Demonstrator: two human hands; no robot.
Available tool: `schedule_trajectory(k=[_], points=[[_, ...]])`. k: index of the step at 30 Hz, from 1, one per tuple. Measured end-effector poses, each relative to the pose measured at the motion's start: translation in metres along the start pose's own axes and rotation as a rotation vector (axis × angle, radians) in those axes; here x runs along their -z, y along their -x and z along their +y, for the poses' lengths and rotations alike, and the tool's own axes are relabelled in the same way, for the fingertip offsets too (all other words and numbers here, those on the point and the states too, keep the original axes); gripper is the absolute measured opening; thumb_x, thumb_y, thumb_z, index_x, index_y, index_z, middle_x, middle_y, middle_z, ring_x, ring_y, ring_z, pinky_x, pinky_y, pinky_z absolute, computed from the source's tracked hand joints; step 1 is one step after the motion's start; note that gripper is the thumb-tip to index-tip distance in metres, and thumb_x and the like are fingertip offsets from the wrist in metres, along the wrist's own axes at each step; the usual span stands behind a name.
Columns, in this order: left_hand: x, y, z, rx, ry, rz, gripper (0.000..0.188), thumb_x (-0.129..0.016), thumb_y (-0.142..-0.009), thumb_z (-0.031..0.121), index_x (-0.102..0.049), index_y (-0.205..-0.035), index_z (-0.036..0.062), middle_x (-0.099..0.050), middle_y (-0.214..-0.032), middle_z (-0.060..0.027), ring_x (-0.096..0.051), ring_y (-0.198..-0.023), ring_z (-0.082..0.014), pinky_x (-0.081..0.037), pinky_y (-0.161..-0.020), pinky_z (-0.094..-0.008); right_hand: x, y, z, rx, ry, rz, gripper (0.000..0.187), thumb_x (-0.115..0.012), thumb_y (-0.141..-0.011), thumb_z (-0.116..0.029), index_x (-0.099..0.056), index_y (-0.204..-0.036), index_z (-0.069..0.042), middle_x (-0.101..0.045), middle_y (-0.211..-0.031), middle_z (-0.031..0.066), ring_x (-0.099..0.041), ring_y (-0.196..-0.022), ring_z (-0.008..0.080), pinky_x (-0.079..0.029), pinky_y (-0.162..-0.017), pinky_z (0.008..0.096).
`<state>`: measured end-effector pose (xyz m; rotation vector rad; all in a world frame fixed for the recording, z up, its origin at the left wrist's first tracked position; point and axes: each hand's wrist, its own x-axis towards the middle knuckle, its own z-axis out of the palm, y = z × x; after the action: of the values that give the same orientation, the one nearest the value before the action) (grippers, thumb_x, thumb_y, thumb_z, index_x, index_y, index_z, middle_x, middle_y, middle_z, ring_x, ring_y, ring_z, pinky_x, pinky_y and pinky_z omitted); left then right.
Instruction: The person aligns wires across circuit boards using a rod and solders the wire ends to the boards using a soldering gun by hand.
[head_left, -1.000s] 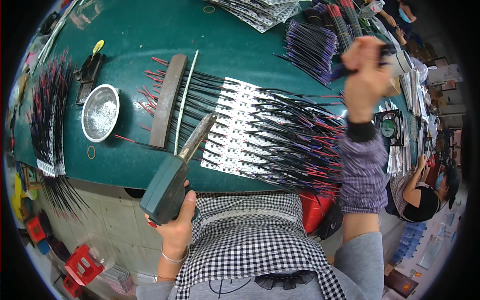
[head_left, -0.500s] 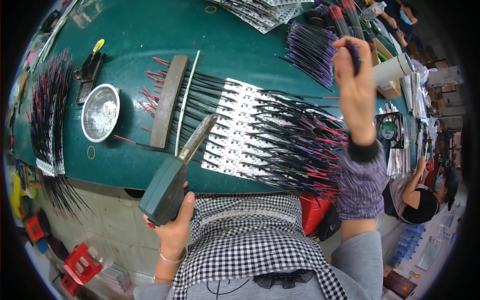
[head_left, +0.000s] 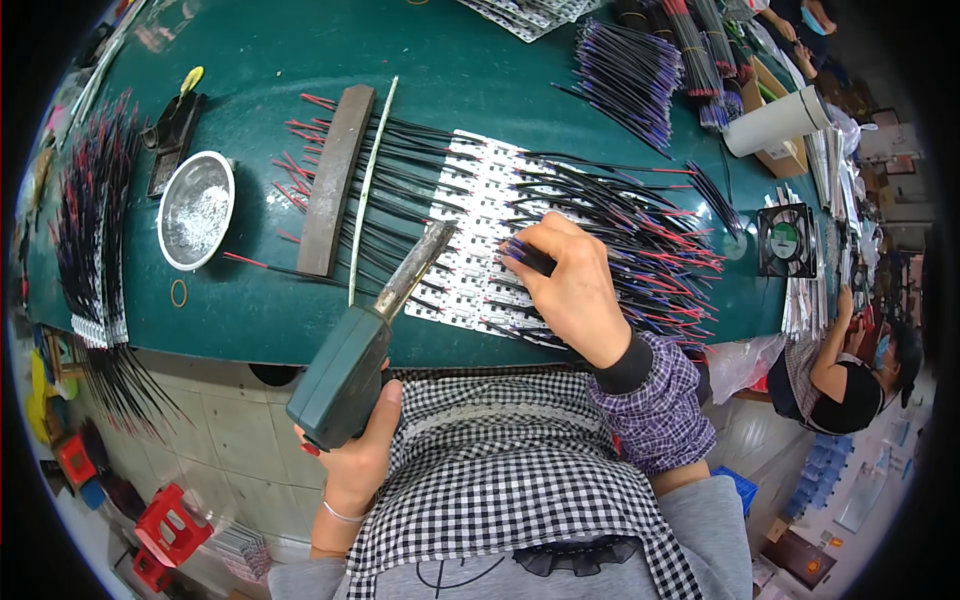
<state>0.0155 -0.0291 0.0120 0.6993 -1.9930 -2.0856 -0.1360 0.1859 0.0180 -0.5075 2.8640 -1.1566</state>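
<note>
My left hand point(head_left: 362, 450) is wrapped round the handle of a dark green soldering gun point(head_left: 343, 375). Its metal tip reaches the left edge of a white circuit board panel point(head_left: 478, 185); whether it touches is unclear. Over the middle of that panel, my right hand point(head_left: 580, 280) pinches a small bunch of dark wires with purple ends point(head_left: 530, 257). Many black wires with red and purple ends point(head_left: 640, 255) spread from the panel's right side. More black wires run left from it under a green-white rod point(head_left: 370, 190) and a grey bar point(head_left: 338, 180).
Left of the bar stand a white bowl point(head_left: 197, 210) with silvery bits and a black holder point(head_left: 175, 145). Wired boards point(head_left: 95, 220) hang over the table's left edge. Wire bundles point(head_left: 630, 80), a white tube point(head_left: 778, 120) and a small fan point(head_left: 786, 241) are at right. Other people sit beyond.
My right hand has come from the upper right down and left to the panel. A few loose wires now show on the table at right. The soldering gun has shifted slightly right.
</note>
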Motion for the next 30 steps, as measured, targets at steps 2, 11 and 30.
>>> schedule_trajectory(k=[2,11,30], points=[[0.002,0.002,-0.001,0.006,-0.009,0.0,0.037,-0.08,-0.082,-0.001,-0.07,-0.117,-0.0047,-0.075,-0.108,-0.0117,-0.071,-0.096,-0.0163,-0.056,-0.086,-0.0291,-0.002,0.001,0.0,-0.012,0.016,0.007,0.019,-0.077,-0.077,-0.002,-0.07,-0.094,0.002,-0.062,-0.086,0.0155,-0.064,-0.079,0.0366,-0.05,-0.071,0.0437],[0.004,0.005,-0.015,-0.099,-0.13,-0.112,0.028,-0.07,-0.088,-0.007,-0.066,-0.116,-0.0069,-0.065,-0.081,-0.0066,-0.053,-0.06,-0.0078,-0.04,-0.052,-0.0227,-0.005,0.001,0.002,-0.011,-0.024,0.034,0.019,-0.073,-0.076,0.0,-0.069,-0.094,0.001,-0.064,-0.086,0.0154,-0.066,-0.078,0.0369,-0.052,-0.07,0.042],[-0.001,0.003,-0.006,0.019,-0.137,-0.077,0.026,-0.08,-0.081,0.004,-0.072,-0.105,-0.0043,-0.072,-0.094,-0.0092,-0.067,-0.078,-0.0132,-0.054,-0.068,-0.0271,-0.008,-0.003,0.008,-0.031,-0.002,-0.038,0.025,-0.073,-0.075,-0.008,-0.068,-0.096,0.004,-0.062,-0.089,0.015,-0.064,-0.081,0.0357,-0.051,-0.072,0.0424]])
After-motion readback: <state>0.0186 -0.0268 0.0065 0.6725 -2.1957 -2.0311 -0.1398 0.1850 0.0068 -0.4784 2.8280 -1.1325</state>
